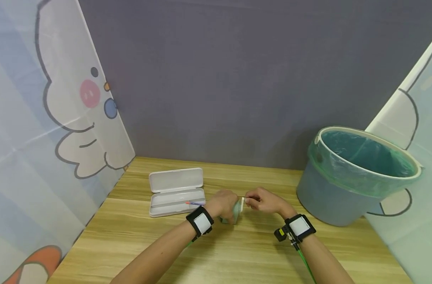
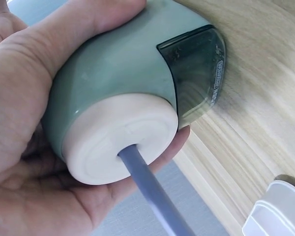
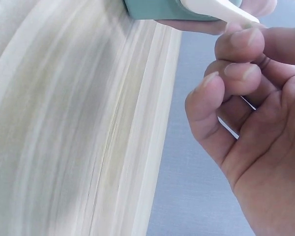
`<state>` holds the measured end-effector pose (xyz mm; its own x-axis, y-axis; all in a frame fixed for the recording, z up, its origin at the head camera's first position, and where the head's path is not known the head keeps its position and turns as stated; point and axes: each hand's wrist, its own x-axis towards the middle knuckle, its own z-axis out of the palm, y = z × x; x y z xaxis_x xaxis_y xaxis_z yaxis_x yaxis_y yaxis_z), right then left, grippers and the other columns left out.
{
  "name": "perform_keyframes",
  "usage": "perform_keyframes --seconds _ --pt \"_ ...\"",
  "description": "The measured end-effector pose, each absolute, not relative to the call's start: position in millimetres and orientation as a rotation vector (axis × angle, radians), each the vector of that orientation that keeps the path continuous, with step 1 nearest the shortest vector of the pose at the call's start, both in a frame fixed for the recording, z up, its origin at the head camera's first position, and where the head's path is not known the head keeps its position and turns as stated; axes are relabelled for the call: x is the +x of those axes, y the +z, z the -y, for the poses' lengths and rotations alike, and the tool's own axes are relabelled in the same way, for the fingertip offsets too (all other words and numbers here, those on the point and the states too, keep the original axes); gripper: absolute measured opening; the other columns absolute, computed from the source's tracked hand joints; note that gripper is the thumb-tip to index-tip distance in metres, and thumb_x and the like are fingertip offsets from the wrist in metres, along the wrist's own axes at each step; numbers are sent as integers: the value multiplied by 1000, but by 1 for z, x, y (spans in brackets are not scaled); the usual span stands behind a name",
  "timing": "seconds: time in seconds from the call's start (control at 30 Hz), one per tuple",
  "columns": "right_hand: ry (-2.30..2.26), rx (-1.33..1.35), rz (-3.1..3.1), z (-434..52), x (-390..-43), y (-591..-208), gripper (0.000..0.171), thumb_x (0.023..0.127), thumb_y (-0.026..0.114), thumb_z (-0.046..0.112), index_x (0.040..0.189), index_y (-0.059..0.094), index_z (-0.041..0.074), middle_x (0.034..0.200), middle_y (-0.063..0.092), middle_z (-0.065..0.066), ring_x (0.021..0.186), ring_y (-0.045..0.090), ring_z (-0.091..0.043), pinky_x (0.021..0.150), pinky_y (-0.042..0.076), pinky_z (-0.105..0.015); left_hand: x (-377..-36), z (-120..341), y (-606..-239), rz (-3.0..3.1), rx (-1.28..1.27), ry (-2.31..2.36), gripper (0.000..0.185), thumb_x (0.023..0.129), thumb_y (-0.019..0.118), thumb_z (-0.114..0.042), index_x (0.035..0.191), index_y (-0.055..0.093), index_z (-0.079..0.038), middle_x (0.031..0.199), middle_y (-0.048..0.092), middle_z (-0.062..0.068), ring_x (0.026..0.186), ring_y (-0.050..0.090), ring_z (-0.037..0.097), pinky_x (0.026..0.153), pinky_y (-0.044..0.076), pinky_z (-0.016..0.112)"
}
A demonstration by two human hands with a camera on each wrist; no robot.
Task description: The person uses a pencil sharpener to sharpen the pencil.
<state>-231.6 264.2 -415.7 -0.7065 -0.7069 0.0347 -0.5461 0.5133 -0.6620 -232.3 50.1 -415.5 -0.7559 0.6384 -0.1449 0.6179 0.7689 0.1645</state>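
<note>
Gripping a pale green pencil sharpener (image 2: 123,83), the left hand (image 1: 221,203) has its fingers and thumb curled round the body, which sits on the wooden table (image 1: 237,252) near the middle. The sharpener carries a cream end face and a dark translucent shavings compartment. A blue-grey pencil (image 2: 155,189) enters the hole in the cream face and runs out toward the left hand's wrist.

The right hand (image 1: 267,201) is at the opposite side of the sharpener. Its fingers (image 3: 238,46) are curled together and touch a white crank handle (image 3: 214,7); whether they fully clamp it cannot be determined from the right wrist view.

An open white pencil case (image 1: 176,191) lies on the table just left of the left hand, and the pencil's far end, with an orange tip, extends over its lower tray. A grey-blue bin (image 1: 351,177) lined with a green bag stands at the right, well apart from the hands. Both wrists wear black bands.
</note>
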Motion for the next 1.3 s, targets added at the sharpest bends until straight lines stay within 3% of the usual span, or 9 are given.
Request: perform_keyframes --seconds 0.1,0.43,1.3 --pt "-976 -1076 -2514 -266 -232 -418 35 109 49 18 76 57 10 62 42 11 50 36 1 53 37 -20 -232 -51 -415 -2780 1008 154 42 66 97 -36 86 65 -18 74 58 -9 66 53 8 60 45 23" --pt "-998 -988 -2504 -266 -235 -420 38 110 49 22 86 61 -5 64 45 10 54 41 0 54 39 -21 -234 -51 -418 -2786 1020 165 40 66 97 -35 82 64 -19 72 57 -10 65 52 9 59 44 23" --pt "-963 -932 -2546 -266 -244 -433 34 109 50 18 88 64 -5 63 47 11 54 42 0 54 38 -19 -233 -50 -418 -2777 1031 224 41 64 98 -34 85 66 -20 75 58 -10 67 52 7 61 44 21"
